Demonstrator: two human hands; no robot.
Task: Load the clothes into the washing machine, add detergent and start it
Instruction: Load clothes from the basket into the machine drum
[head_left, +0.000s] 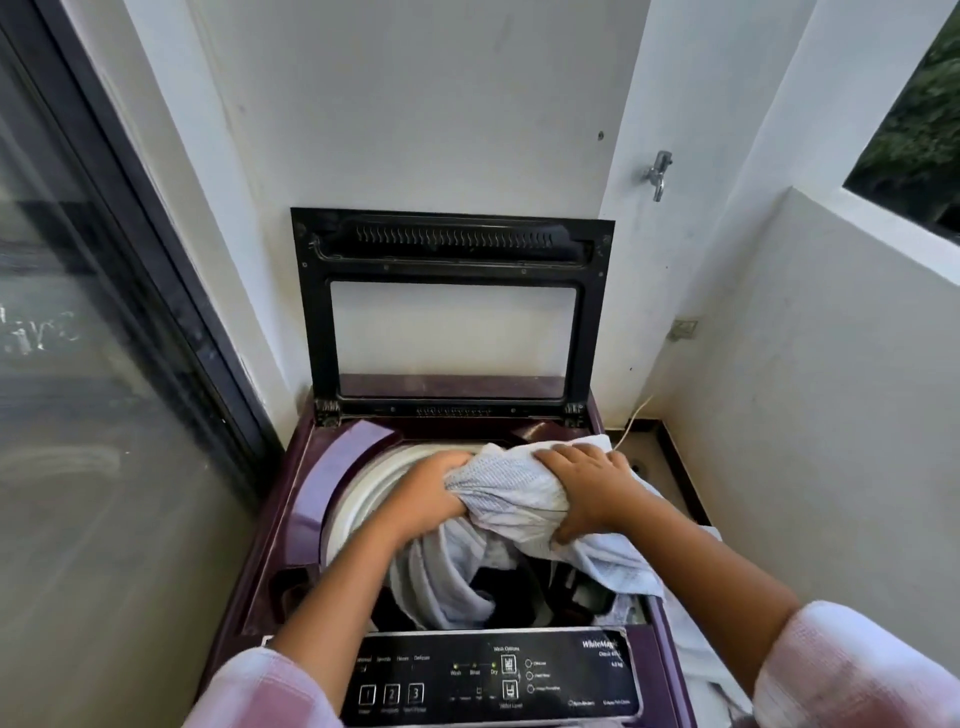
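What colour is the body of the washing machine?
Dark purple, seen in the head view on the washing machine beside the drum.

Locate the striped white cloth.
Head view: the striped white cloth is bunched above the open drum, centre-right, gripped between the left hand and the right hand, its tail draping over the right edge of the washing machine.
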